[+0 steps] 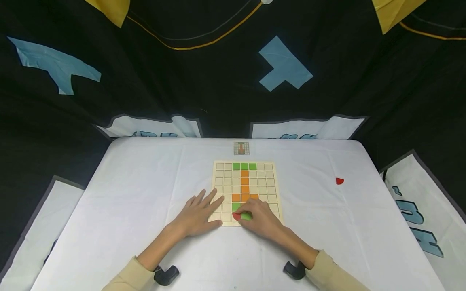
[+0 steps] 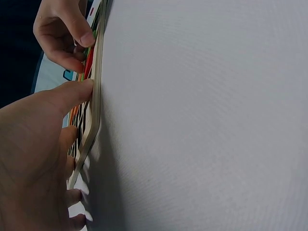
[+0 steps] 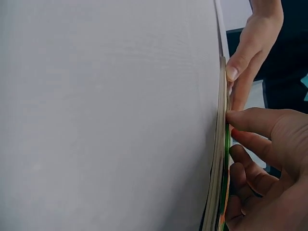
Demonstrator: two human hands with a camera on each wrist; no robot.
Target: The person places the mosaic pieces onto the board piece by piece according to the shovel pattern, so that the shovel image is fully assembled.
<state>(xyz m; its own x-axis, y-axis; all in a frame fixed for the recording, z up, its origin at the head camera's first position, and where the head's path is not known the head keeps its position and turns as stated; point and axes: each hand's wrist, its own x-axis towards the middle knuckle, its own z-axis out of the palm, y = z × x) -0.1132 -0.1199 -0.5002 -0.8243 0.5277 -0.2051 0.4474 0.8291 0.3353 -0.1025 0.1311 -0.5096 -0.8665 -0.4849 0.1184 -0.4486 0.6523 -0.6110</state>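
Note:
A pale wooden grid board [image 1: 270, 182] lies on the table, with green tiles [image 1: 244, 166] along its top row and orange tiles [image 1: 245, 182] running down the middle. Near the board's front edge, a red round-edged piece [image 1: 236, 216] sits between the thumb and index finger of my right hand [image 1: 260, 218], which pinches it at the grid. More green tiles [image 1: 236, 206] lie beside it, partly covered by that hand. My left hand [image 1: 196, 214] rests on the board's left side with fingers spread, its thumb touching the front edge [image 2: 97, 96].
A second red piece [image 1: 339, 181] lies apart on the right of the white-covered table [image 1: 313, 242]. Behind the board is a small pattern card [image 1: 242, 148]. Black cloth [image 1: 218, 89] hangs beyond the table's far edge.

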